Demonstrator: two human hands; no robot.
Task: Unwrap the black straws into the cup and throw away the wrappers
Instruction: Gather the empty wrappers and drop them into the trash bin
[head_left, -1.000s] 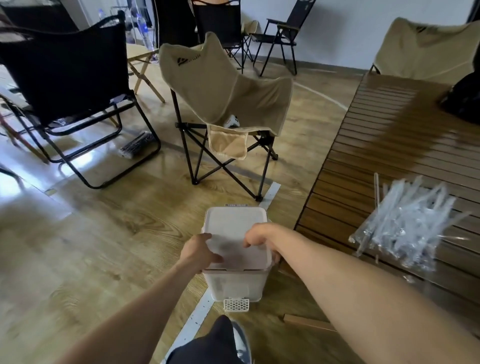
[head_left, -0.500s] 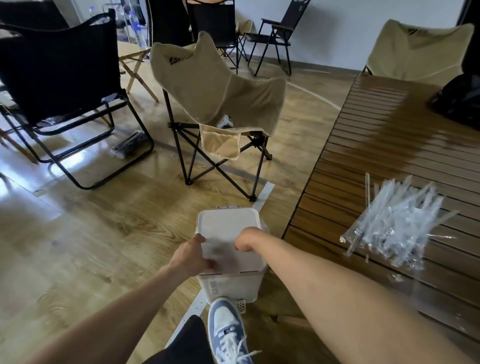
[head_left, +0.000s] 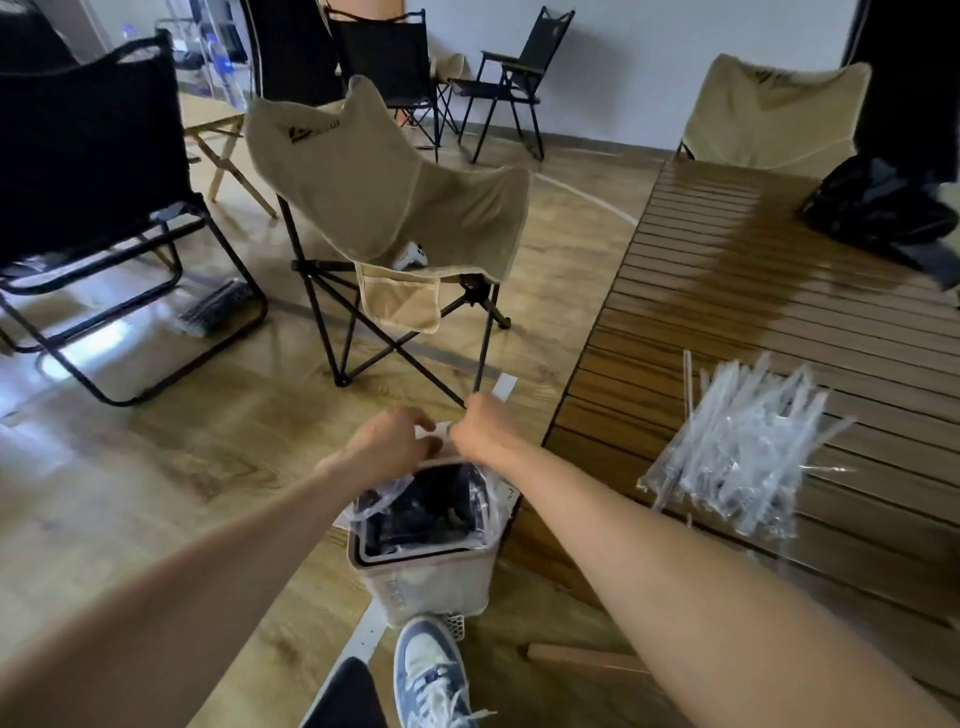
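- Two hands reach over the bin (head_left: 431, 577) on the floor; the left hand (head_left: 389, 441) and the right hand (head_left: 480, 428) both have fingers curled round the raised lid (head_left: 435, 432) at the bin's far edge.
- The lid stands open; only a pale strip of it shows between the two hands.
- The bin is beige, lined with a clear bag (head_left: 374, 501), and its inside looks dark. What lies in it cannot be told.
- A blue and white shoe (head_left: 428, 670) sits at the foot of the bin, by the pedal (head_left: 456, 622).
- The pile of wrapped straws (head_left: 737, 457) lies on the slatted wooden desk (head_left: 727, 270), to the right of the bin and well apart from both hands.
- No hand holds a straw or a loose wrapper, as far as the view shows.
- A black bag (head_left: 878, 202) rests at the far right of the desk.
- A beige folding chair (head_left: 384, 208) stands beyond the bin; a black chair (head_left: 93, 171) stands to its left.
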